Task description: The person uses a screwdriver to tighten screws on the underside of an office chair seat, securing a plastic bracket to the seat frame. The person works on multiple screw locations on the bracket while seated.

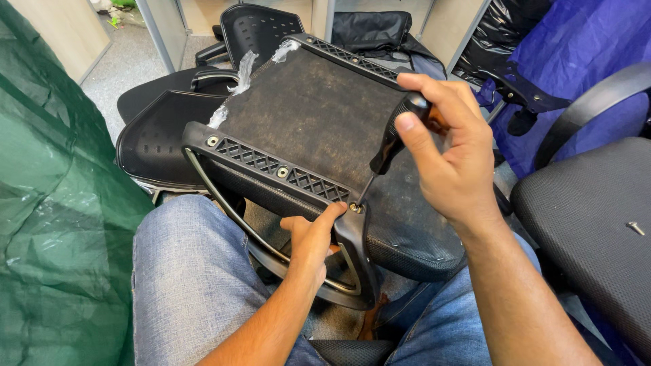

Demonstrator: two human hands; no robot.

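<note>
An upturned chair seat (312, 115) with a dark fabric underside rests across my lap. A black plastic armrest bracket (271, 166) with a lattice pattern and bolt holes runs along its near edge. My right hand (451, 159) grips a black-handled screwdriver (397, 139), its tip set in a screw (354, 207) at the bracket's near corner. My left hand (308, 240) holds the bracket's lower loop just below that corner, thumb next to the screw.
Black plastic chair backs (163, 139) lie on the floor behind the seat. A green plastic sheet (54, 203) fills the left. On the right stands a mesh office chair (590, 217) with a loose screw (635, 228) on it, and blue plastic wrap (576, 47) behind.
</note>
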